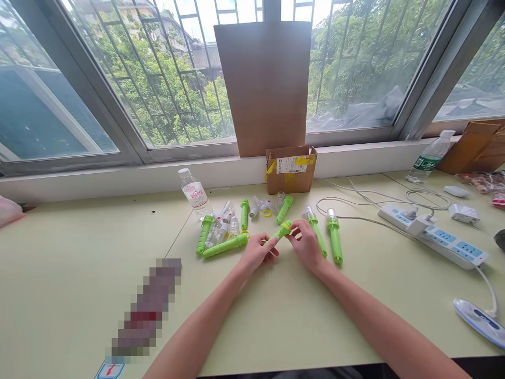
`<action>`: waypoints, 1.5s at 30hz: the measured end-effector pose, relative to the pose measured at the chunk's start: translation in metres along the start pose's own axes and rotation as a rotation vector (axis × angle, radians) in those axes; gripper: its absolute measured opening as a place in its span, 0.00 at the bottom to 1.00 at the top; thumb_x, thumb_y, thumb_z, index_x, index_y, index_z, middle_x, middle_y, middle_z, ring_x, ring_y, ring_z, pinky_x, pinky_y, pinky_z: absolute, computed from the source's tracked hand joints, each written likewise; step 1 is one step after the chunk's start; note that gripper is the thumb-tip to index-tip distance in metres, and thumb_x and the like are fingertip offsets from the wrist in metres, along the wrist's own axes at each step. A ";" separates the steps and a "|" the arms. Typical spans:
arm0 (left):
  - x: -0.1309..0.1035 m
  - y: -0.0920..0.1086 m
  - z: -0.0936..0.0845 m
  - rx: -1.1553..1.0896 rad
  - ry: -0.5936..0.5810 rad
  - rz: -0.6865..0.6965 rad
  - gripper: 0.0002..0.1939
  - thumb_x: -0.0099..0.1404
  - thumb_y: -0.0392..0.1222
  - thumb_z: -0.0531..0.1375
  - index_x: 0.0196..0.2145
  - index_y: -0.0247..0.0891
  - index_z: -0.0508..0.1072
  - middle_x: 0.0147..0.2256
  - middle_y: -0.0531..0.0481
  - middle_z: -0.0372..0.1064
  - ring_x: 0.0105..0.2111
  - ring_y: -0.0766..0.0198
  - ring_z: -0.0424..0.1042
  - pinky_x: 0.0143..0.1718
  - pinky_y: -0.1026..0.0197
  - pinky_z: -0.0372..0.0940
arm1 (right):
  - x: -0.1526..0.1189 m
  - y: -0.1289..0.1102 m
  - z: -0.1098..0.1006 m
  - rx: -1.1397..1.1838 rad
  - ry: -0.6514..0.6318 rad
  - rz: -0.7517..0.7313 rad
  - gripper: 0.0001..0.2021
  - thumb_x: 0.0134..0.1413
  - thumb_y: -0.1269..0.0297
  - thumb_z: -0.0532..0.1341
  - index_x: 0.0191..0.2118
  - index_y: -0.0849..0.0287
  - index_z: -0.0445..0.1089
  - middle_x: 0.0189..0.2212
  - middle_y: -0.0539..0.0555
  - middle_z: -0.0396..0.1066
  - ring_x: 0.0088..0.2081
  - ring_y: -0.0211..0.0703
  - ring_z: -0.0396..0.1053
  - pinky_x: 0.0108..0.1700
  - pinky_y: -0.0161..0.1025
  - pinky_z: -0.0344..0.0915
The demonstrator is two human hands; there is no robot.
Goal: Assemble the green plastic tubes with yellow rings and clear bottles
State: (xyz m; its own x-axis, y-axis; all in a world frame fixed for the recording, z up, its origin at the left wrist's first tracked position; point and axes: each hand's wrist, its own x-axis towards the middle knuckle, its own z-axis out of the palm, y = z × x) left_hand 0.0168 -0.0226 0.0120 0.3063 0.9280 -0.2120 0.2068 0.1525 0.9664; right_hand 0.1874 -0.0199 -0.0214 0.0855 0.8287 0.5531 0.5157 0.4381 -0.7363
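My left hand (258, 253) is closed around a green plastic tube (281, 231), which points up and to the right. At its upper end sits a yellow ring (286, 225), pinched by the fingertips of my right hand (306, 243). To the right lie two green tubes with clear caps (334, 237), one close beside my right hand. Another green tube (224, 246) without a clear cap lies left of my left hand. Beyond it are clear plastic caps (213, 232), several more green tubes (244, 213) and a loose yellow ring (267, 213).
A small cardboard box (291, 181) stands against the wall, near a water bottle (195, 193). At right lie a power strip (434, 235), cables, a white adapter (464, 214) and a second bottle (430, 158). A blurred dark object (145, 310) lies at front left.
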 end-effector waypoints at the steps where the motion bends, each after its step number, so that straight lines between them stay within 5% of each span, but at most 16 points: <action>1: 0.000 0.000 0.000 -0.002 -0.004 -0.006 0.23 0.55 0.61 0.61 0.27 0.36 0.62 0.25 0.46 0.73 0.17 0.67 0.69 0.14 0.69 0.56 | 0.000 -0.001 0.000 0.001 -0.001 -0.001 0.04 0.54 0.65 0.59 0.33 0.57 0.62 0.35 0.53 0.64 0.27 0.39 0.69 0.26 0.37 0.66; 5: 0.001 -0.002 -0.003 0.008 -0.021 -0.016 0.25 0.57 0.63 0.57 0.30 0.34 0.67 0.24 0.48 0.70 0.18 0.68 0.68 0.16 0.69 0.57 | 0.002 -0.003 -0.002 0.022 -0.024 0.001 0.03 0.54 0.65 0.59 0.33 0.58 0.63 0.37 0.54 0.65 0.28 0.38 0.69 0.26 0.37 0.67; 11: 0.002 0.000 -0.006 0.090 -0.039 -0.043 0.28 0.61 0.65 0.50 0.31 0.35 0.68 0.14 0.57 0.58 0.11 0.75 0.49 0.11 0.69 0.43 | 0.005 0.000 -0.006 0.070 -0.127 0.012 0.05 0.52 0.66 0.61 0.35 0.57 0.65 0.39 0.54 0.65 0.30 0.39 0.71 0.25 0.36 0.68; 15: 0.000 0.005 -0.008 0.087 -0.001 -0.069 0.24 0.57 0.64 0.56 0.34 0.38 0.64 0.13 0.60 0.58 0.11 0.75 0.46 0.12 0.70 0.40 | 0.005 -0.001 -0.006 0.088 -0.167 -0.012 0.07 0.50 0.68 0.60 0.36 0.57 0.63 0.39 0.53 0.64 0.30 0.38 0.71 0.24 0.35 0.68; 19: -0.002 0.007 -0.009 0.080 -0.016 -0.072 0.23 0.51 0.58 0.64 0.33 0.40 0.60 0.14 0.61 0.61 0.11 0.76 0.47 0.12 0.71 0.41 | 0.004 -0.003 -0.005 0.037 -0.117 -0.063 0.04 0.52 0.72 0.57 0.34 0.57 0.62 0.37 0.53 0.64 0.29 0.38 0.70 0.25 0.36 0.67; 29: -0.001 0.004 -0.006 0.046 -0.089 -0.065 0.24 0.56 0.63 0.58 0.30 0.35 0.67 0.27 0.46 0.72 0.17 0.70 0.66 0.15 0.69 0.55 | 0.001 -0.007 -0.004 0.023 -0.082 -0.089 0.04 0.53 0.71 0.57 0.35 0.56 0.62 0.37 0.53 0.64 0.29 0.39 0.69 0.25 0.36 0.68; 40: 0.001 0.003 -0.007 0.119 -0.104 -0.056 0.29 0.59 0.67 0.51 0.34 0.35 0.69 0.15 0.60 0.54 0.11 0.74 0.48 0.11 0.69 0.43 | 0.001 -0.006 -0.003 0.026 -0.056 -0.068 0.05 0.56 0.63 0.58 0.33 0.57 0.63 0.37 0.54 0.66 0.28 0.39 0.70 0.25 0.38 0.69; 45: -0.003 0.006 -0.006 0.123 -0.057 -0.068 0.26 0.53 0.63 0.60 0.38 0.40 0.62 0.16 0.59 0.63 0.11 0.74 0.48 0.11 0.70 0.43 | 0.000 -0.007 -0.003 0.027 -0.027 -0.076 0.06 0.57 0.61 0.58 0.33 0.57 0.64 0.37 0.55 0.66 0.28 0.38 0.69 0.26 0.38 0.70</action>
State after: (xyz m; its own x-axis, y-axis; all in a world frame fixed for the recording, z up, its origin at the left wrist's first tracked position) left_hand 0.0120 -0.0222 0.0191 0.3389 0.8957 -0.2877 0.3406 0.1683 0.9250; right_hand 0.1866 -0.0240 -0.0152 0.0235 0.8016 0.5974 0.4964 0.5093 -0.7030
